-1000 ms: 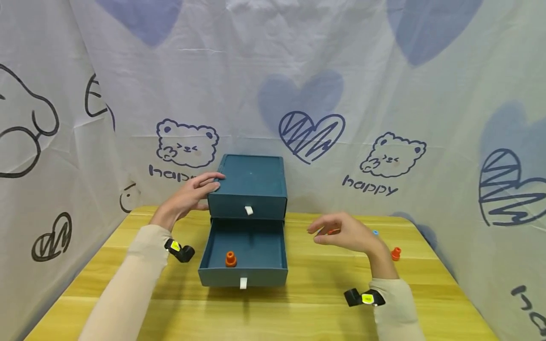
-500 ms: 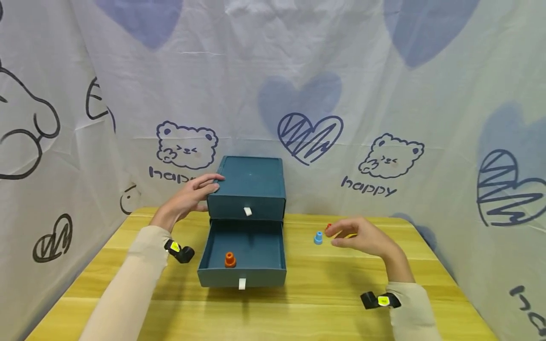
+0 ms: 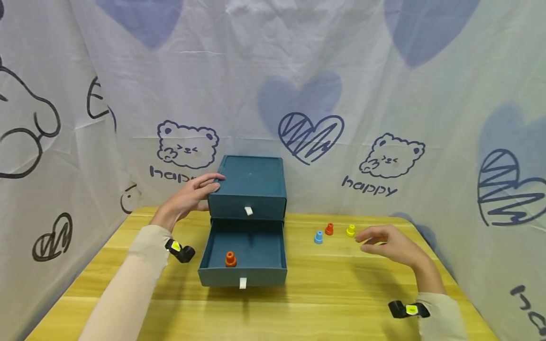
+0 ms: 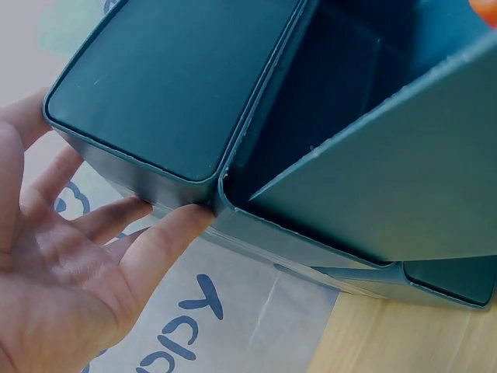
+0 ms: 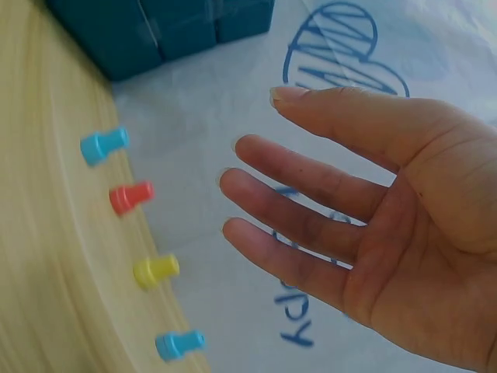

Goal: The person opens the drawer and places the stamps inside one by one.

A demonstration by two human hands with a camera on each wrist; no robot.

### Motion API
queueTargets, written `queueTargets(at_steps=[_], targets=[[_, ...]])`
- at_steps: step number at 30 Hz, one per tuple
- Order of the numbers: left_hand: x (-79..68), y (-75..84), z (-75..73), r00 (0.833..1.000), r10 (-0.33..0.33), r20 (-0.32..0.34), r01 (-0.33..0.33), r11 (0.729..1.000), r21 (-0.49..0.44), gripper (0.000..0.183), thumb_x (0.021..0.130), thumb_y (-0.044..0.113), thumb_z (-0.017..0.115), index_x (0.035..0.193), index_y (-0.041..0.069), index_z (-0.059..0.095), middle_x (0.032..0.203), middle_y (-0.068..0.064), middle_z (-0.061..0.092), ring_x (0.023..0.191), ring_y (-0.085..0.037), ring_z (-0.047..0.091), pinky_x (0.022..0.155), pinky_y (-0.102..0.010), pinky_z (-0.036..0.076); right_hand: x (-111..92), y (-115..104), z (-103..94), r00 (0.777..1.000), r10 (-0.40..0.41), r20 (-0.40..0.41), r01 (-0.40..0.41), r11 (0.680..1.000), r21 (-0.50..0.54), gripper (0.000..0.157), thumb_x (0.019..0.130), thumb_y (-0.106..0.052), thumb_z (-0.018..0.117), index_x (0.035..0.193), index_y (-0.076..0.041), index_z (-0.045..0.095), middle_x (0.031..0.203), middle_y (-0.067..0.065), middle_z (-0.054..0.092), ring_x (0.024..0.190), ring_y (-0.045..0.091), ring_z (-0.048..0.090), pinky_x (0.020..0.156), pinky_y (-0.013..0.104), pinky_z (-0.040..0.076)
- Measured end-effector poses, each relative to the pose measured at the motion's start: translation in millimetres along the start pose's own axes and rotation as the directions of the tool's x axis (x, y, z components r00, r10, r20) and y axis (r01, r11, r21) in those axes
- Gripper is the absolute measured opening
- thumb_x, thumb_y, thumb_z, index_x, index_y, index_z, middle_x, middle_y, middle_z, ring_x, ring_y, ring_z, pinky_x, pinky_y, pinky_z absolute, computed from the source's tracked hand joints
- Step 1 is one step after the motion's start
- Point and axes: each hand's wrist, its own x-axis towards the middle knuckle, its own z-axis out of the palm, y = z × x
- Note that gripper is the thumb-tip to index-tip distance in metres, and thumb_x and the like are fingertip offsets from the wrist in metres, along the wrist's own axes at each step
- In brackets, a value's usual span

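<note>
A dark teal drawer cabinet (image 3: pixel 251 176) stands on the table with its lower drawer (image 3: pixel 213 278) pulled out. One orange stepped peg (image 3: pixel 230 259) stands inside that drawer. My left hand (image 3: pixel 187 196) rests against the cabinet's left side, with fingers spread along its wall in the left wrist view. To the right, my right hand (image 3: pixel 390 244) hovers over the table, fingers extended and holding nothing. Nearest its fingertips is a yellow peg (image 3: pixel 350 230); a red peg (image 3: pixel 330 229) and a light blue peg (image 3: pixel 318 237) stand farther left. Another blue peg (image 5: pixel 180 344) shows in the right wrist view.
The upper drawer (image 3: pixel 230 207) is closed and has a white pull tab (image 3: pixel 249 210). Printed white cloth (image 3: pixel 315 57) hangs behind and beside the wooden table (image 3: pixel 320 303).
My right hand has moved rightward over the table, uncovering the blue, red and yellow pegs in the head view. The left hand and cabinet stay in place.
</note>
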Motion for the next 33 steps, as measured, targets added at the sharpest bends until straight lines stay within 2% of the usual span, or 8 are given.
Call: queueTargets(at_steps=[4,9,15,20,23,30,33], targets=[[0.6,-0.1,0.2,1.0,0.001,0.003,-0.001,1.0,0.004,0.054,0.107,0.04,0.055,0.154,0.016,0.043,0.172,-0.014,0.02,0.155,-0.048,0.024,0.112,-0.069,0.042,-12,9,-8.0,0.998,0.059,-0.036,-0.059,0.998,-0.001,0.028,0.095,-0.022,0.075,0.12,-0.01,0.074,0.124,0.018,0.073,0.099,0.005,0.071,0.075,0.027,0.058],[0.1,0.7,0.3,1.0,0.006,-0.001,-0.006,1.0,0.013,0.054,0.107,0.04,0.054,0.153,0.016,0.043,0.171,-0.014,0.021,0.154,-0.048,0.026,0.112,-0.069,0.042,-24,21,-13.5,0.994,0.059,-0.087,-0.057,0.998,0.027,0.026,0.094,-0.02,0.076,0.117,-0.008,0.075,0.124,0.022,0.071,0.093,0.002,0.071,0.066,0.03,0.059],[0.7,1.7,0.7,1.0,0.006,-0.007,-0.006,1.0,0.019,0.054,0.107,0.041,0.055,0.153,0.016,0.044,0.171,-0.014,0.022,0.155,-0.048,0.025,0.112,-0.068,0.042,-36,31,-20.3,0.99,0.074,-0.121,-0.075,0.997,0.002,0.026,0.094,-0.016,0.075,0.117,-0.004,0.074,0.114,0.013,0.076,0.09,0.004,0.073,0.073,0.027,0.061],[0.2,0.1,0.5,1.0,0.002,-0.003,-0.002,1.0,0.019,0.054,0.107,0.041,0.054,0.154,0.016,0.043,0.171,-0.015,0.021,0.155,-0.047,0.025,0.112,-0.07,0.041,-41,40,-23.8,0.985,0.108,-0.136,-0.114,0.993,-0.037,0.028,0.094,-0.019,0.076,0.119,-0.005,0.073,0.115,0.012,0.076,0.093,0.003,0.072,0.081,0.021,0.057],[0.3,-0.9,0.3,1.0,0.001,0.0,-0.001,1.0,0.009,0.053,0.107,0.04,0.054,0.154,0.016,0.043,0.172,-0.015,0.021,0.156,-0.046,0.024,0.112,-0.07,0.04,-45,46,-25.5,0.982,0.101,-0.162,-0.111,0.993,-0.051,0.029,0.094,-0.017,0.076,0.12,-0.004,0.073,0.113,0.007,0.076,0.093,0.0,0.072,0.081,0.019,0.056],[0.6,-3.1,0.6,1.0,-0.002,0.015,0.002,1.0,0.018,0.055,0.107,0.042,0.054,0.154,0.016,0.043,0.172,-0.014,0.02,0.155,-0.047,0.026,0.113,-0.07,0.04,-51,61,-28.4,0.973,0.06,-0.221,-0.076,0.995,-0.064,0.028,0.095,-0.01,0.074,0.12,0.002,0.072,0.106,-0.013,0.074,0.091,-0.006,0.069,0.078,0.016,0.056],[0.9,-2.1,-0.8,1.0,0.012,0.013,-0.012,1.0,0.012,0.055,0.107,0.041,0.054,0.154,0.015,0.043,0.171,-0.014,0.02,0.155,-0.046,0.025,0.112,-0.07,0.04,-51,65,-28.1,0.968,0.064,-0.242,-0.082,0.995,-0.062,0.029,0.095,-0.01,0.073,0.121,0.002,0.072,0.108,-0.009,0.075,0.091,-0.006,0.069,0.078,0.016,0.057]])
